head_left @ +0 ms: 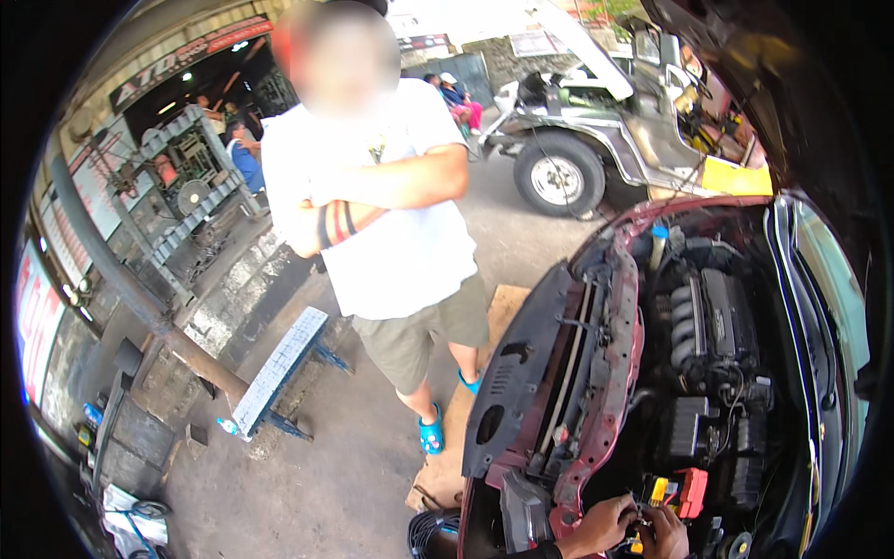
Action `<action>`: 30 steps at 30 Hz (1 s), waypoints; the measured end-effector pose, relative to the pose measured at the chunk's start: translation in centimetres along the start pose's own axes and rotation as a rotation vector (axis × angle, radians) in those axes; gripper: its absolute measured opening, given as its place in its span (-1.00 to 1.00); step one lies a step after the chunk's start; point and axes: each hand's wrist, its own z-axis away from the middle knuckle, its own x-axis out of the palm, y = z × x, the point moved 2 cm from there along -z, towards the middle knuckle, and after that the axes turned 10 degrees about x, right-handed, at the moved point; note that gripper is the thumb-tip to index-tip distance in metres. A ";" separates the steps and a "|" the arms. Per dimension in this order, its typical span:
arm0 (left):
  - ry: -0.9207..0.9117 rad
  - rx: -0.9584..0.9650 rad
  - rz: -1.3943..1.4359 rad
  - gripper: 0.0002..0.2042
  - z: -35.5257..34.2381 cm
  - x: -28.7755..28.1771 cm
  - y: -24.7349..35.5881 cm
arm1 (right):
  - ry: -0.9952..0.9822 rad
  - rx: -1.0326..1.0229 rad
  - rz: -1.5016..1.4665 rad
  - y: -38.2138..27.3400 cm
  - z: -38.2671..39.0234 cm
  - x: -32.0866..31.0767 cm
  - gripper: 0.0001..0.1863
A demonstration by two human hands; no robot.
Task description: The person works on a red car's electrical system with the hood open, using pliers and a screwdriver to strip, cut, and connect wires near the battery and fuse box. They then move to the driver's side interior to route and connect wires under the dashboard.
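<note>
Both my hands are low in the head view, over the near end of a car's open engine bay. My left hand [603, 524] comes in from the lower edge with its fingers bent and pinched together. Beside it, my right hand [665, 534] is curled too, and the fingertips of both meet around something small that they mostly hide. Close behind the fingers sit a yellow part [663, 490] and a red plastic cover [692, 493]. The engine [715, 317] lies farther up the bay.
A person [382, 205] in a white shirt stands with crossed arms before the car's front. A tiled bench [281, 369] is at left. Coiled black cable [434, 535] lies by the bumper. A jeep-like vehicle [596, 140] is parked behind; the raised hood [819, 102] hangs at upper right.
</note>
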 end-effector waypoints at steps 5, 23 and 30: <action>0.057 0.063 0.036 -0.86 0.5 0.0 1.2 | 0.129 -0.128 0.025 -0.9 0.3 -0.5 -0.75; -0.030 0.116 -0.848 -0.44 6.7 3.8 -0.8 | -0.380 0.300 -0.305 4.7 -0.7 1.0 -0.55; 0.237 0.012 -0.802 -0.45 8.7 2.1 0.7 | -0.461 0.206 -0.266 4.7 -0.6 3.2 -0.38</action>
